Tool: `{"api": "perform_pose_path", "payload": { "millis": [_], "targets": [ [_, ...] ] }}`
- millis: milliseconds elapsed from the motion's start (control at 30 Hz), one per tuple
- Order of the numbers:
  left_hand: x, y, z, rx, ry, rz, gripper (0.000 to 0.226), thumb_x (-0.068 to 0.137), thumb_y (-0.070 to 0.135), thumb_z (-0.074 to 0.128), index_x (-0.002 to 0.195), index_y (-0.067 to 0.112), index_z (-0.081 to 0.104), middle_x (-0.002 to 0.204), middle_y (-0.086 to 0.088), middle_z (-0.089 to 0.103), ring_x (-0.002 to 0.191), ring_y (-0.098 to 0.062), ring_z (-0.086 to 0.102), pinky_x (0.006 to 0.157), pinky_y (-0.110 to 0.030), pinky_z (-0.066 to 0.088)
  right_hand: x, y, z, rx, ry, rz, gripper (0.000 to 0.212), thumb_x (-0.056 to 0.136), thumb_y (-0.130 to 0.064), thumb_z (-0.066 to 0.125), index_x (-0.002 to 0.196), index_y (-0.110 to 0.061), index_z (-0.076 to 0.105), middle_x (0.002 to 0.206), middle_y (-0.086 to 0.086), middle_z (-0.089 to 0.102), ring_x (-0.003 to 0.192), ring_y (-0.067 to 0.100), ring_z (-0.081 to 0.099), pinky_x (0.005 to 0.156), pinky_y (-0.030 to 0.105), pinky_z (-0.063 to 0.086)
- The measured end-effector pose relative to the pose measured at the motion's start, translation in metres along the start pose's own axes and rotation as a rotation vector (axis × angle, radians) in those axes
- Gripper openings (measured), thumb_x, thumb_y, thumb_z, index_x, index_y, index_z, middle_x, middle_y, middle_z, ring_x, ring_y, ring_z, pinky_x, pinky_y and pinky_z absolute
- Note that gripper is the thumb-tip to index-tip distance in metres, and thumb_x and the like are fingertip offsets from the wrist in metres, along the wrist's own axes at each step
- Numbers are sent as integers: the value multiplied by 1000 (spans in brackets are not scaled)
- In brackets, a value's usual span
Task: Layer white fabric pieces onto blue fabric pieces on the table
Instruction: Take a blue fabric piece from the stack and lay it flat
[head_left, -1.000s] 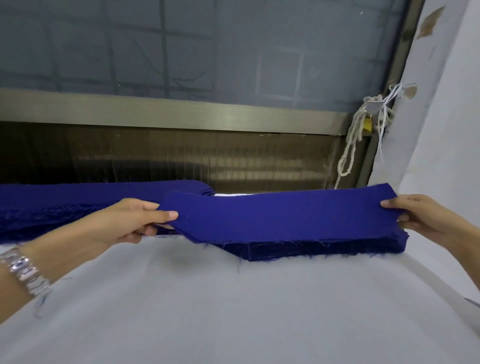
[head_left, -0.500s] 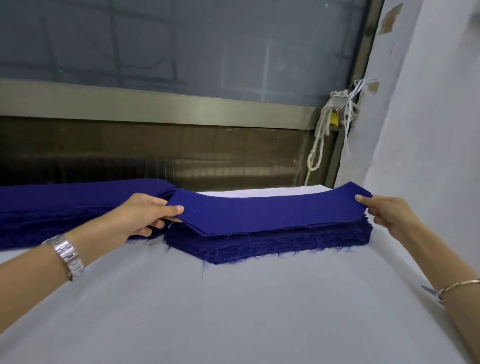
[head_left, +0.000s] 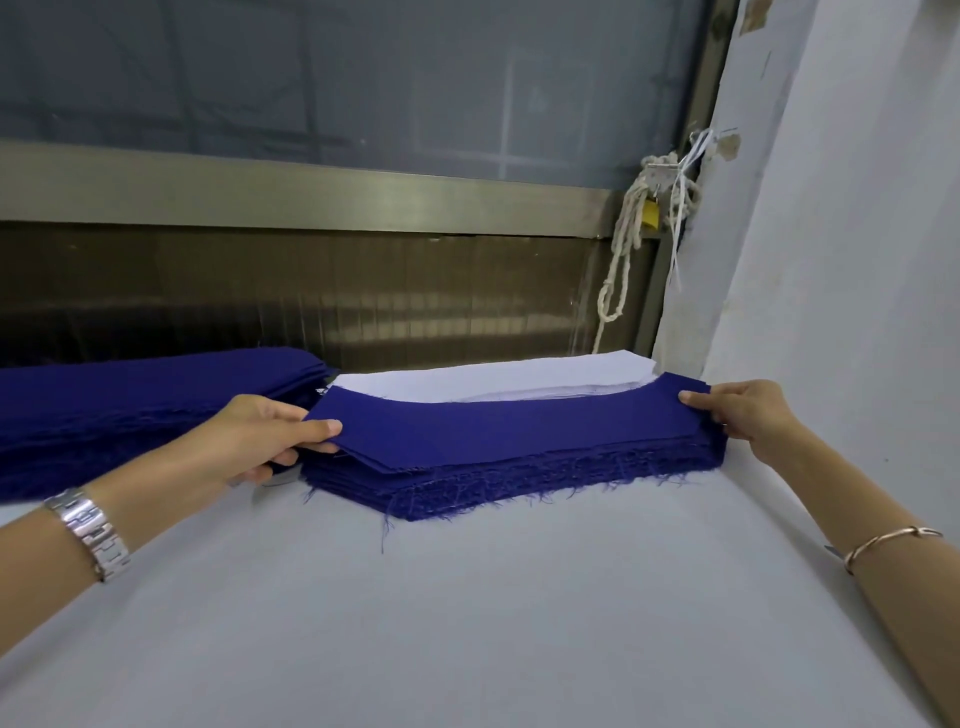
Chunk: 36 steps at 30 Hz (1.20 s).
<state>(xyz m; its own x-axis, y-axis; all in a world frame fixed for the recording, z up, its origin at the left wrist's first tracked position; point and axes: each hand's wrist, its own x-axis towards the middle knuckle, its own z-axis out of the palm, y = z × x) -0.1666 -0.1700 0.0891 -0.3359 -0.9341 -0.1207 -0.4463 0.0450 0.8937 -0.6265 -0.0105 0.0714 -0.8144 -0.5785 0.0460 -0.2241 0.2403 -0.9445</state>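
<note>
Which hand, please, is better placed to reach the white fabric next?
Probably the right hand: its end of the white fabric pieces lies exposed, whereas a dark blue fabric stack crowds the left hand. Both pinch the top blue fabric piece.

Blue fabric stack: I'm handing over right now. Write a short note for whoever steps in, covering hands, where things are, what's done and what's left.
Left hand: pinches the left end of the top blue piece.
Right hand: pinches its right end.
The piece lies over the blue stack on the table, with its left end slightly raised.
White pieces show just behind it; what they rest on is hidden.
A second blue pile sits at far left.
Done: blue piece picked.
Left: probably settle it flat, then lay a white piece on it.
</note>
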Motion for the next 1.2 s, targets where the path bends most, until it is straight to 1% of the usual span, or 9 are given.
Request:
{"api": "perform_pose_path", "payload": {
  "millis": [167, 333, 433, 667, 833, 900, 1000, 1067, 1200],
  "targets": [
    [5, -8, -2, 13, -25, -15, 19, 83, 27, 78, 89, 8, 78, 45, 9, 57, 36, -5, 31, 36, -16, 22, 0, 1, 1, -43, 2, -25, 34, 79, -12, 84, 59, -5, 57, 61, 7, 47, 59, 20, 42, 56, 28, 36],
    [11, -16, -5, 11, -39, -7, 20, 76, 35, 82, 77, 15, 81, 54, 1, 57, 41, -7, 33, 40, -18, 23, 3, 3, -2, -76, 10, -41, 27, 79, -12, 84, 69, 1, 62, 62, 8, 47, 58, 21, 40, 57, 29, 35],
    [10, -18, -7, 20, -44, 2, 22, 71, 42, 83, 73, 20, 81, 54, -3, 48, 41, -9, 33, 40, -18, 23, 5, 5, -2, -86, 23, -47, 27, 78, -12, 84, 67, 1, 64, 63, 9, 50, 59, 20, 42, 57, 30, 38],
    [5, -17, -6, 23, -35, 20, 20, 75, 42, 80, 71, 22, 81, 45, 3, 44, 41, -8, 31, 41, -20, 25, 7, 4, -2, -105, 69, -73, 24, 79, -11, 84, 73, 8, 69, 75, 13, 59, 69, 25, 49, 66, 37, 44],
    [3, -18, -2, 17, -54, 4, 22, 77, 40, 80, 71, 18, 81, 52, -2, 37, 47, -12, 25, 45, -21, 19, 10, 6, -2, -174, 66, -82, 32, 81, -9, 82, 56, -4, 62, 64, 10, 54, 61, 22, 46, 61, 34, 42],
    [2, -18, 0, 28, -45, -6, 25, 78, 38, 80, 71, 14, 81, 50, 0, 39, 44, -11, 26, 42, -19, 19, 10, 7, -2, -214, 78, -99, 31, 80, -9, 83, 58, -7, 62, 62, 9, 55, 60, 22, 47, 58, 32, 41],
    [1, -17, 4, 44, -23, -2, 24, 82, 33, 78, 79, 9, 77, 40, 10, 51, 33, -4, 29, 35, -15, 22, 10, 5, -1, -318, 128, -126, 25, 77, -16, 87, 74, -8, 64, 79, 13, 66, 75, 30, 60, 73, 41, 53],
    [1, -17, 5, 42, -14, -2, 25, 83, 32, 78, 82, 7, 76, 37, 11, 51, 30, -4, 29, 33, -14, 22, 9, 4, 0, -389, 161, -151, 30, 76, -21, 87, 87, -9, 62, 93, 14, 67, 90, 34, 63, 83, 44, 54],
    [3, -19, 3, 34, 3, -19, 26, 79, 37, 80, 77, 11, 79, 40, 11, 49, 32, -5, 29, 34, -15, 21, 8, 3, 2, -414, 179, -160, 36, 78, -23, 86, 96, -12, 57, 106, 15, 66, 101, 36, 62, 82, 42, 49]
  ]
}}
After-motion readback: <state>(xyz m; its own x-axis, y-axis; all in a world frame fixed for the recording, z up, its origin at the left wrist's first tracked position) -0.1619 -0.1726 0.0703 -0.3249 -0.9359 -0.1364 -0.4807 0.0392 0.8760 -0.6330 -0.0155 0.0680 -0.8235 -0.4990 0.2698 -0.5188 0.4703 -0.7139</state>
